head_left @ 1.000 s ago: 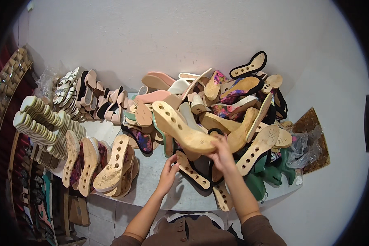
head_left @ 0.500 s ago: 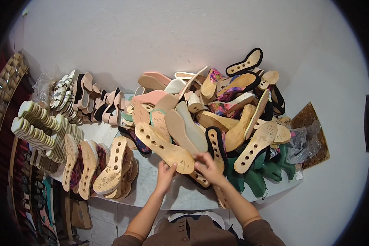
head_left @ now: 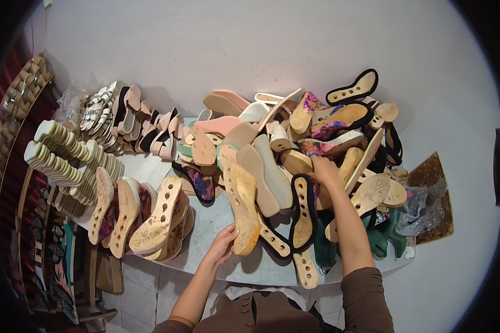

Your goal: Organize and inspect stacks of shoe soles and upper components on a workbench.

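My left hand [head_left: 223,244] is closed on the lower end of a pale wooden wedge sole [head_left: 242,202], which is tilted with its row of drilled holes showing. My right hand [head_left: 323,168] reaches into the shoe pile. Its fingers are curled at the edge of another wooden wedge sole [head_left: 296,162]; the fingertips are partly hidden. Beside the left hand's sole lie a beige wedge [head_left: 259,180] and a black-rimmed sole with holes [head_left: 303,213]. A flowered wedge sandal [head_left: 339,119] lies beyond my right hand.
Wooden-soled wedges [head_left: 160,216] stand in a row at the left, near stacked cream soles [head_left: 75,161]. Strappy sandals [head_left: 164,136] line the wall. Green shoes [head_left: 379,236], a plastic bag [head_left: 422,211] and a brown board [head_left: 434,183] are at the right. A shelf [head_left: 22,111] stands far left.
My right hand has let go of the wooden sole and moved up into the pile. The left hand still holds that sole, now turned more upright. The whole view has shifted slightly.
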`<state>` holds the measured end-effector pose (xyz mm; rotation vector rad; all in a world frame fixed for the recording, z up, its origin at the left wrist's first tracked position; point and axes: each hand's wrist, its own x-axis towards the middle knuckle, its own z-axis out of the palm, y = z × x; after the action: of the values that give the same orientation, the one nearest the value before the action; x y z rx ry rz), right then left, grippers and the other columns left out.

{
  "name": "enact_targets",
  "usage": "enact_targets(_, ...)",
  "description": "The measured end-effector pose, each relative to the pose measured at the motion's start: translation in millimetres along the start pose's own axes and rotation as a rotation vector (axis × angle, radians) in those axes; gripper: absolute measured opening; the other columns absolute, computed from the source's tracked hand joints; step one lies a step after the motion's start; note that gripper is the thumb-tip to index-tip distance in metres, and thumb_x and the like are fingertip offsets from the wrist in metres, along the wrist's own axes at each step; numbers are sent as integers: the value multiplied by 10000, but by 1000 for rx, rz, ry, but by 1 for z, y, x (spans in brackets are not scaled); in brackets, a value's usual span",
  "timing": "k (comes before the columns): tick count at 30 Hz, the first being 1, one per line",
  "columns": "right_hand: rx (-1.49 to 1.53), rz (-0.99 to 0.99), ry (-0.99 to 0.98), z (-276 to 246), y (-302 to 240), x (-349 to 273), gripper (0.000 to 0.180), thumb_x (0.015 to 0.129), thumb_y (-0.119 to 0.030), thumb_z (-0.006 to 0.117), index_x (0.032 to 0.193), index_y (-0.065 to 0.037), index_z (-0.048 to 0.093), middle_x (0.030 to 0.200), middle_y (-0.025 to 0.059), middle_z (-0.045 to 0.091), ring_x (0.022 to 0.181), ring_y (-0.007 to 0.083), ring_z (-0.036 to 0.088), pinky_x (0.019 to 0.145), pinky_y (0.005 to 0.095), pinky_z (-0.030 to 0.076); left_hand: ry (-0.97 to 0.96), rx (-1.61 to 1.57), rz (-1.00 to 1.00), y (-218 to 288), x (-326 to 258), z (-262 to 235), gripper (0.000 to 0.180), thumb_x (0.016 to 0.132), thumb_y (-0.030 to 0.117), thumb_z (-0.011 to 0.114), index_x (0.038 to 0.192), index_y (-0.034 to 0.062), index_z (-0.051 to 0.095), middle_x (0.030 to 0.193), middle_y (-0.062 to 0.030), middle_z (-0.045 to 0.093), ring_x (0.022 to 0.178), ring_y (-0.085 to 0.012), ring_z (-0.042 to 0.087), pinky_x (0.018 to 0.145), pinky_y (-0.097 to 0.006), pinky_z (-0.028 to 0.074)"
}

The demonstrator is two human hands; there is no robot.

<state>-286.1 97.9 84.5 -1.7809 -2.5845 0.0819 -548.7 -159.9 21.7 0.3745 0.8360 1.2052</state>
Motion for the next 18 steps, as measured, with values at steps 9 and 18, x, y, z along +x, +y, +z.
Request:
enact_targets(9, 75, 12, -66, -16, 0, 2, 472, 662, -297, 738, 1026, -77, 533, 1016, 129, 611, 974, 310, 577, 803, 442, 466, 48, 41, -24, -7, -20, -10, 445, 927, 172, 484, 1319, -2, 366, 1223, -93, 524, 1068, -153, 553, 889, -277, 465)
enact_targets(18, 22, -64, 24, -22, 4, 0, 521, 647, -300, 743, 1089, -98, 553, 1013, 107, 610, 998, 296, 563, 825, 446, 437, 139, 169, -70, -12, -30, -13, 465, 907, 151, 510, 1323, 0, 369, 1218, -90, 529, 1063, -164, 554, 902, -297, 452)
